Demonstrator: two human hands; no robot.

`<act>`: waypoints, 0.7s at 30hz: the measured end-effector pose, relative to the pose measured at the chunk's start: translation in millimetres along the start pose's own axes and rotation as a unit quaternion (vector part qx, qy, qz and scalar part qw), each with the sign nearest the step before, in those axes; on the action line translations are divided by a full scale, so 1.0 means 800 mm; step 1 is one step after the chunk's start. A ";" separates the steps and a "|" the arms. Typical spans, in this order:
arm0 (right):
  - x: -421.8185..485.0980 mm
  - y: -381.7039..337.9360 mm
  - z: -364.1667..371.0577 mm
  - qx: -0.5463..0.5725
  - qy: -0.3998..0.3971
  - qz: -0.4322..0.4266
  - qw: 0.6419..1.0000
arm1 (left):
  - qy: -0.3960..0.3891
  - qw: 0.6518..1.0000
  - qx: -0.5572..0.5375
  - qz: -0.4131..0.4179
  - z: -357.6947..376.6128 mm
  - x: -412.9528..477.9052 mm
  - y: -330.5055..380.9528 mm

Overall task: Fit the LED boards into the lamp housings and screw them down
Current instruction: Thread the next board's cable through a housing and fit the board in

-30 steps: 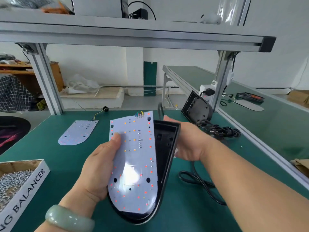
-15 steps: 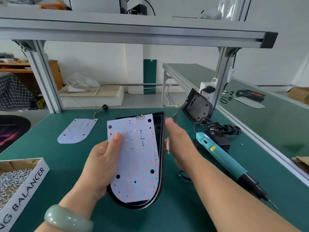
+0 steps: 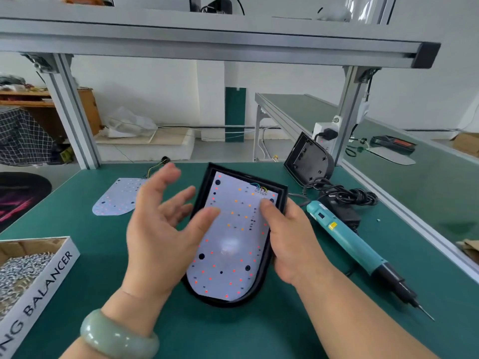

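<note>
LED board [image 3: 233, 237] seated in black housing [image 3: 223, 303], centre of frame; screw holes look empty, so screwing is judged still to be done. Housing edge is gripped by right hand [image 3: 293, 237], thumb on board; left hand [image 3: 158, 229] spread, nothing held. Screwdriver [image 3: 347, 242] untouched, right of frame. Second board [image 3: 116, 198] pending, upper left. Versus earlier frame: grip swapped from left to right.

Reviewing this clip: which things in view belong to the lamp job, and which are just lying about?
Job: board sitting in the housing; second board; second housing; screwdriver; box of screws.
Lying about: plastic bag; cardboard box and black-and-red item on the next bench.
</note>
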State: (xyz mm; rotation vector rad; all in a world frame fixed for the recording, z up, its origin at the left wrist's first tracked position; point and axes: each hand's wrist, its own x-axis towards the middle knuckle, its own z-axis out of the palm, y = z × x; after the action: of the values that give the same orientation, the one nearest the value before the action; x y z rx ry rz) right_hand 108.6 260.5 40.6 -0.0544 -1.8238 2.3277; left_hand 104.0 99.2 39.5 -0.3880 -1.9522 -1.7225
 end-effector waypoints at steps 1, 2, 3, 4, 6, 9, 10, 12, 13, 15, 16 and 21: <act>-0.002 0.000 -0.001 0.000 -0.006 -0.002 1.000 | -0.012 0.999 -0.015 -0.032 -0.002 0.003 0.002; -0.004 0.000 -0.001 -0.004 -0.014 -0.007 1.000 | -0.043 0.997 -0.001 -0.064 -0.003 0.005 0.004; -0.006 0.001 0.000 -0.009 -0.024 -0.014 1.000 | -0.074 0.993 0.012 -0.092 -0.003 0.006 0.001; -0.009 0.002 0.002 -0.012 -0.032 -0.021 0.999 | -0.089 0.989 0.017 -0.117 -0.001 0.006 -0.001; -0.013 0.004 0.005 -0.011 -0.038 -0.041 0.998 | -0.066 0.989 0.013 -0.134 0.002 0.007 -0.005; -0.010 0.004 0.006 -0.003 -0.027 -0.059 0.998 | -0.061 0.987 -0.026 -0.147 0.000 0.010 -0.006; -0.009 0.002 0.006 -0.002 -0.028 -0.064 0.998 | -0.069 0.984 -0.049 -0.156 0.001 0.011 -0.003; -0.007 -0.003 0.004 -0.003 -0.038 -0.081 0.996 | -0.073 0.984 -0.060 -0.151 0.004 0.010 0.000; -0.005 -0.004 0.004 -0.002 -0.042 -0.089 0.995 | -0.067 0.986 -0.056 -0.140 0.006 0.010 0.002; -0.005 -0.004 0.003 0.012 -0.052 -0.092 0.994 | -0.043 0.991 -0.039 -0.119 0.010 0.011 0.006; -0.005 -0.003 0.002 0.025 -0.059 -0.091 0.994 | -0.036 0.992 -0.035 -0.116 0.011 0.011 0.009; -0.007 -0.004 -0.004 0.011 -0.071 -0.093 0.993 | -0.005 0.994 -0.044 -0.103 0.013 0.008 0.016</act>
State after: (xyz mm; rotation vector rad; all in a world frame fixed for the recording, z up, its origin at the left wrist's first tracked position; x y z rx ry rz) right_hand 114.6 263.1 42.2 0.2795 -1.7799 2.2727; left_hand 103.5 110.7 53.0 -0.2324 -1.9870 -1.9432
